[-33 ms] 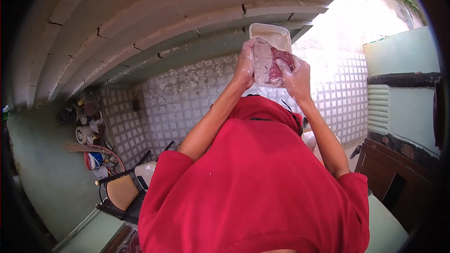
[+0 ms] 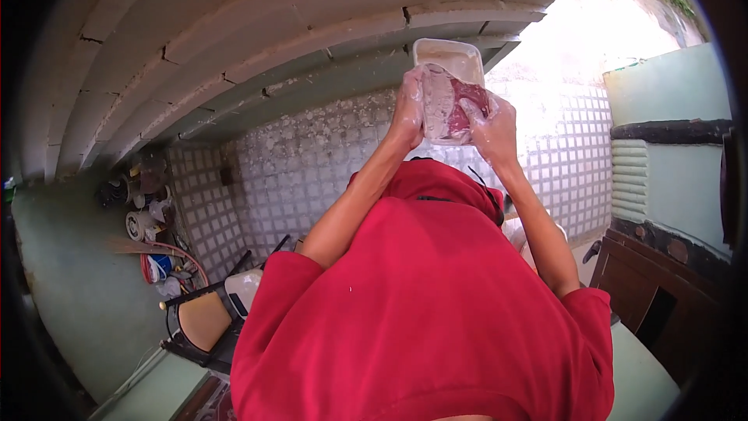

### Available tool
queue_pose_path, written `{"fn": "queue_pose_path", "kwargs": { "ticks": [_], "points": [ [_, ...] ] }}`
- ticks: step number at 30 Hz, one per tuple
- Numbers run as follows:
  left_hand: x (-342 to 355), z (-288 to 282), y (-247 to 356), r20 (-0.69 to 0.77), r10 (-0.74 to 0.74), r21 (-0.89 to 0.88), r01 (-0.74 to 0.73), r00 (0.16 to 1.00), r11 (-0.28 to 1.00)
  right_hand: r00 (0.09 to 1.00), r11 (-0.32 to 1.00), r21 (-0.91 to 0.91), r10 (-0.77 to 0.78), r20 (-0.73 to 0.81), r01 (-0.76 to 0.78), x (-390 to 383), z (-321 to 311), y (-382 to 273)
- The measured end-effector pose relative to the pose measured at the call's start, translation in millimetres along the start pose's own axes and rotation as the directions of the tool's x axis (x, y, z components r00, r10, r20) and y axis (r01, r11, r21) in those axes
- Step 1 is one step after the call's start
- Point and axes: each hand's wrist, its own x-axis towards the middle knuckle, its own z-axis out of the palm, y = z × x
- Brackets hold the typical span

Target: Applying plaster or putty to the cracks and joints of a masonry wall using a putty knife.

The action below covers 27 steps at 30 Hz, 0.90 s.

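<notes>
Out in front of me is a whitish rectangular tub (image 2: 446,48) with rounded corners, its inside coated pale. Over it my two hands hold a flat red-pink piece (image 2: 465,101), its left part smeared with pale, chalky paste. Its exact kind does not show. My left hand (image 2: 408,109) grips the left edge, fingers closed and partly hidden. My right hand (image 2: 494,129) is closed on the right side, with the thumb lying across the red surface. White residue coats both hands.
Stacked pale block courses (image 2: 327,12) rise close by at upper left. The tiled floor (image 2: 304,144) is spattered white. A chair (image 2: 204,320) stands at lower left, near several buckets and other clutter (image 2: 160,265). A brown wooden cabinet (image 2: 639,296) is at right.
</notes>
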Motion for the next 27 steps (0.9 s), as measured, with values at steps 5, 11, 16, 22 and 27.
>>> {"fn": "queue_pose_path", "kwargs": {
  "ticks": [5,11,16,22,27],
  "points": [
    [10.2,-30.4,-8.4,0.017,-0.002,-0.082,0.003,1.0,0.997,0.992,0.992,0.003,0.125,-0.023,-0.125,-1.0,23.6,-1.2],
    [4.7,-26.2,5.2,-0.009,-0.016,0.012,0.017,1.0,1.0,0.929,0.84,0.402,0.301,0.214,-0.365,12.4,26.1,-0.2],
    [5.5,-35.6,8.6,0.061,-0.121,-0.057,0.124,0.991,0.991,0.901,0.702,0.567,0.362,0.237,-0.431,14.7,11.2,1.4],
    [8.6,-30.5,-6.1,-0.058,-0.149,-0.1,0.143,0.987,0.985,0.877,0.424,0.78,0.354,0.326,-0.461,29.1,-10.0,28.4],
    [18.1,-47.2,-27.7,-0.251,-0.061,-0.25,-0.004,0.966,0.968,0.869,0.241,0.865,0.355,0.344,-0.441,56.6,-17.2,55.4]
  ]
}}
